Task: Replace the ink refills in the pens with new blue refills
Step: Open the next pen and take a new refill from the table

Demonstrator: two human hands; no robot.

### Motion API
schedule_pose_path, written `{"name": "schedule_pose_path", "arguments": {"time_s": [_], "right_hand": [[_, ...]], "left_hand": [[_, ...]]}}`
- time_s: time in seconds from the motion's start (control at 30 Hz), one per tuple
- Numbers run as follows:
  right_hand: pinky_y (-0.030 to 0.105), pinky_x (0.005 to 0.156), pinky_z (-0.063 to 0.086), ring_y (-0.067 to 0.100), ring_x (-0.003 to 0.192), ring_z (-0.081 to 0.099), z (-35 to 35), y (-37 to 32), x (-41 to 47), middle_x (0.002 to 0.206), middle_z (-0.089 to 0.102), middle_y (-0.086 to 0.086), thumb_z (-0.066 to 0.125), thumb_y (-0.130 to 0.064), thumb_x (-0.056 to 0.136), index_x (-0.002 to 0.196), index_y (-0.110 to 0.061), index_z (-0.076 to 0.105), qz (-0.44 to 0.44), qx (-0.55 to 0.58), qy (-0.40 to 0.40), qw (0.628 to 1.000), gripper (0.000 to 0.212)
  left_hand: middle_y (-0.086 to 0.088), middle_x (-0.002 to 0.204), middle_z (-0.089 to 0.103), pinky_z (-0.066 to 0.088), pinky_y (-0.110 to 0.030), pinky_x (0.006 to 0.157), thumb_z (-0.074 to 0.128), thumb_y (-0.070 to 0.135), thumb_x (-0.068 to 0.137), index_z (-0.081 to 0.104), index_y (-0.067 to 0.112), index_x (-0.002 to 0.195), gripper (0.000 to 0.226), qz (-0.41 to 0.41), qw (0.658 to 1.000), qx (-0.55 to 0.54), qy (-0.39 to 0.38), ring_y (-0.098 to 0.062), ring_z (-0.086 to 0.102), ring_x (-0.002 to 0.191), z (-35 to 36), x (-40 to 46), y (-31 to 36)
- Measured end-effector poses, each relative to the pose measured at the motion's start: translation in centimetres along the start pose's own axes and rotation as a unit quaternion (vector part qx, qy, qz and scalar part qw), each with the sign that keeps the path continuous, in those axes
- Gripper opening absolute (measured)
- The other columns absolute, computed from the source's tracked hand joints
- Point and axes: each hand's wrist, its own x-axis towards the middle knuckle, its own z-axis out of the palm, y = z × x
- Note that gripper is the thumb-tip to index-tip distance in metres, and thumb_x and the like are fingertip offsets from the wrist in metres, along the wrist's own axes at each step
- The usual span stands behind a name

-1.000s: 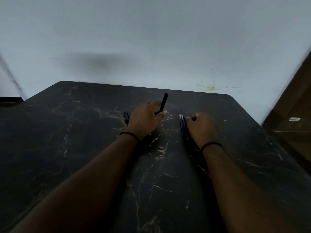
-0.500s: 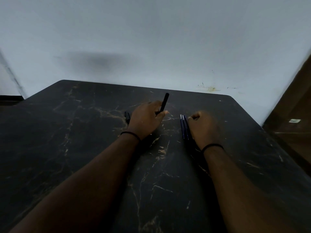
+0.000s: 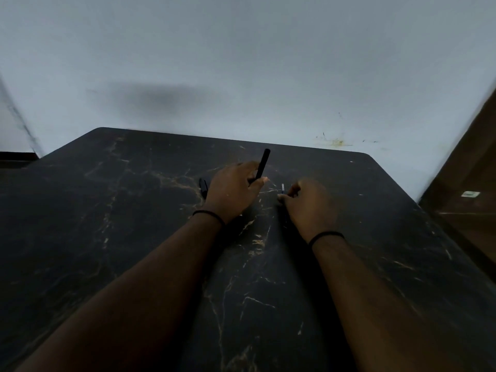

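My left hand (image 3: 236, 189) grips a black pen barrel (image 3: 262, 163) that points up and away above the dark marble table (image 3: 107, 237). My right hand (image 3: 308, 202) is closed around a thin blue refill (image 3: 282, 189), whose pale tip sticks up beside the thumb. Most of that refill is hidden under the hand and blurred. A black pen part (image 3: 203, 186) lies on the table just left of my left hand.
A pale wall rises right behind the table's far edge. A brown wooden panel (image 3: 467, 210) stands at the right, close to the table's right edge.
The blue refills that lay on the table beside my right hand are no longer visible there. My right hand has closed and lifted one refill. The left hand has kept the pen barrel still.
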Motion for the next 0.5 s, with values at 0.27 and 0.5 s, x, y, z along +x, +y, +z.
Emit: {"name": "schedule_pose_path", "arguments": {"time_s": [0.27, 0.5], "right_hand": [[0.035, 0.076, 0.053, 0.029, 0.093, 0.067, -0.1, -1.4, -0.8, 0.101, 0.07, 0.009, 0.063, -0.05, 0.088, 0.096, -0.013, 0.071, -0.023, -0.108, -0.044, 0.993, 0.038], [0.03, 0.067, 0.041, 0.03, 0.093, 0.068, -0.6, -3.5, -1.8, 0.1, 0.071, 0.009, 0.061, -0.043, 0.089, 0.096, -0.013, 0.071, -0.063, -0.135, -0.077, 0.986, 0.032]], "left_hand": [[0.0, 0.093, 0.069, 0.046, -0.028, 0.068, 0.064, 0.037, 0.091, 0.066, 0.021, 0.117, 0.03, 0.003, 1.0, -0.002, 0.008, -0.015, 0.061, 0.082, 0.0, -0.1, 0.1], [-0.003, 0.086, 0.07, 0.03, -0.015, 0.054, 0.066, 0.032, 0.09, 0.069, 0.017, 0.106, 0.023, 0.017, 0.998, 0.022, 0.049, -0.013, 0.057, 0.072, 0.2, 0.1, -0.2]]}}
